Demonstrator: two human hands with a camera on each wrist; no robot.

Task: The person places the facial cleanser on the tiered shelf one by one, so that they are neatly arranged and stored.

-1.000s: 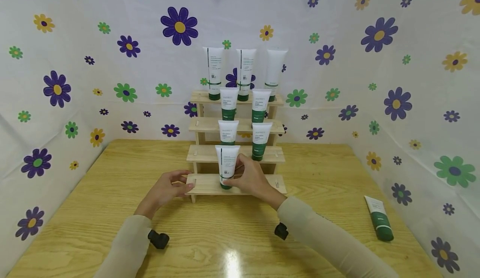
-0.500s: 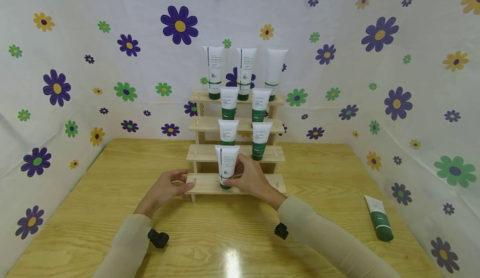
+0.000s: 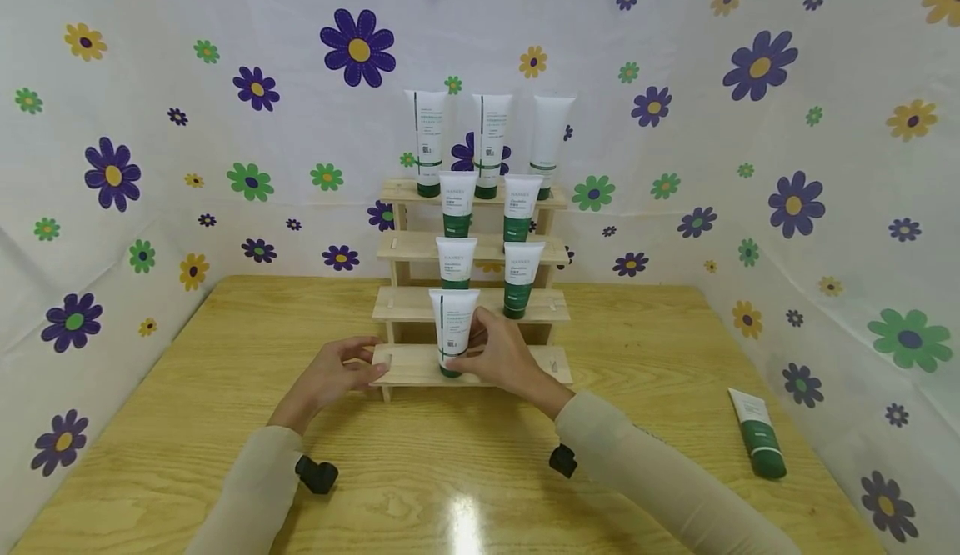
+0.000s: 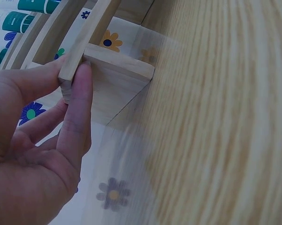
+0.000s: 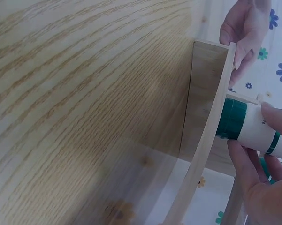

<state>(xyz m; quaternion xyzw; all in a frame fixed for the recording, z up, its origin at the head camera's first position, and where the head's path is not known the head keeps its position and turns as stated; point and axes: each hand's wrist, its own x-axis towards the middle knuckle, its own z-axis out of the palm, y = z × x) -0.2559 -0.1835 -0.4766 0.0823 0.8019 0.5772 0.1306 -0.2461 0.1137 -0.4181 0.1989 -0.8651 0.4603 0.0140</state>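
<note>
A white squeeze tube [image 3: 454, 326] with a green cap stands cap-down on the lowest step of a wooden tiered display stand [image 3: 408, 365]. My right hand [image 3: 501, 353] grips its lower part between thumb and fingers from the right. In the right wrist view the tube's green cap [image 5: 232, 118] meets the step board. My left hand [image 3: 333, 376] pinches the left end of that same step. The left wrist view shows the left thumb and fingers on either side of the board's corner [image 4: 71, 77]. Each upper step bears more upright tubes, such as one tube [image 3: 521, 280] just behind my right hand.
Three tall white tubes [image 3: 491, 145] line the top step, with smaller green-and-white tubes [image 3: 457, 205] on the steps below. Another green-and-white tube [image 3: 757, 434] lies on the wooden table [image 3: 637, 355] at the right. A flower-patterned cloth [image 3: 300, 130] surrounds the table's back and sides.
</note>
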